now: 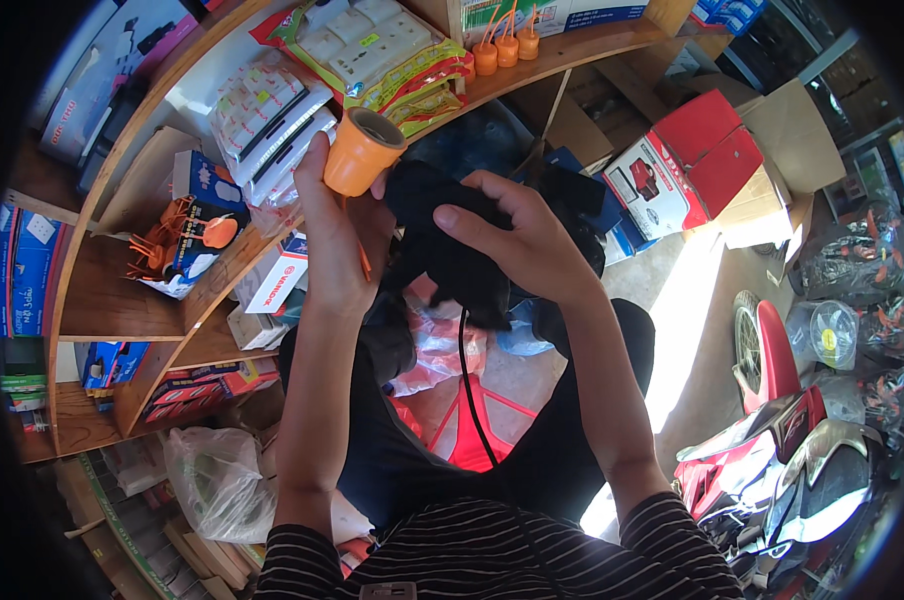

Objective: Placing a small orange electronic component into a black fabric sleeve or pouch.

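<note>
My left hand (pixel 334 240) is closed around an orange lamp holder (pixel 357 165), its round opening tipped up and an orange wire hanging down by the palm. In my right hand (pixel 532 232) is a bunched black cloth (pixel 442 240), gripped between thumb and fingers right beside the lamp holder. Part of the cloth reaches toward the left fingers; whether they touch it I cannot tell. Three similar orange lamp holders (pixel 507 50) with wires stand on the shelf above. A black cord (pixel 464 380) runs down from below the cloth toward my lap.
A curved wooden shelf (pixel 187 345) at left holds boxes and packaged switch plates (pixel 372 45). A red and white carton (pixel 662 170) stands at right, near a red motorbike (pixel 762 430). Below are a red stool (pixel 482 425) and plastic bags (pixel 437 340).
</note>
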The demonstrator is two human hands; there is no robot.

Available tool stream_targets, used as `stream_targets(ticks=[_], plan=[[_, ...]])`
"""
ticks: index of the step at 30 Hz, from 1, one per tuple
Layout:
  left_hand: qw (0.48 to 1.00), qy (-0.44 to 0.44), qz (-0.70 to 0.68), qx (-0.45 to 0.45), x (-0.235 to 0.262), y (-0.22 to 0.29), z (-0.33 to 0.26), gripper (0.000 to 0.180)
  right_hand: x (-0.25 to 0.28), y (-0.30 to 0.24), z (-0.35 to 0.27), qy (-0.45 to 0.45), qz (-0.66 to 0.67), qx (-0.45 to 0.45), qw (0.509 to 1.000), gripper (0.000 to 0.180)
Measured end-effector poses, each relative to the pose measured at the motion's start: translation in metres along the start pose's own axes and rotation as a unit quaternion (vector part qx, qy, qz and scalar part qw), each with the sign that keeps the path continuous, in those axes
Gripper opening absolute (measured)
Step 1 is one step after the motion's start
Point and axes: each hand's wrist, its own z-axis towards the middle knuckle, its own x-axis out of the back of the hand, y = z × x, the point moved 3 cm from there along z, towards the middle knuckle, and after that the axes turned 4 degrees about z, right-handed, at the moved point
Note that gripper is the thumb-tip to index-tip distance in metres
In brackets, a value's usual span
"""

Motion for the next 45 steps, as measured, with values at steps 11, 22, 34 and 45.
stream_targets(ticks=[11,22,34,45], plan=[[0.971,-0.118,0.205,-0.034,0.017,0.013,0.005,0.052,0.008,-0.01,-0.003,0.163,-0.019,0.13,0.978,0.035],[0.932,-0.219,0.29,0.021,0.015,0.007,-0.003,0.04,0.011,-0.012,-0.006,0.173,-0.056,0.122,0.976,0.023],[0.879,-0.208,0.428,0.017,0.016,-0.017,0.0,0.032,0.0,0.008,0.003,0.102,-0.193,0.185,0.958,0.028],[0.98,-0.073,0.176,0.062,0.02,0.002,0.003,0.026,-0.002,0.005,0.005,-0.022,0.107,0.107,0.988,0.053]])
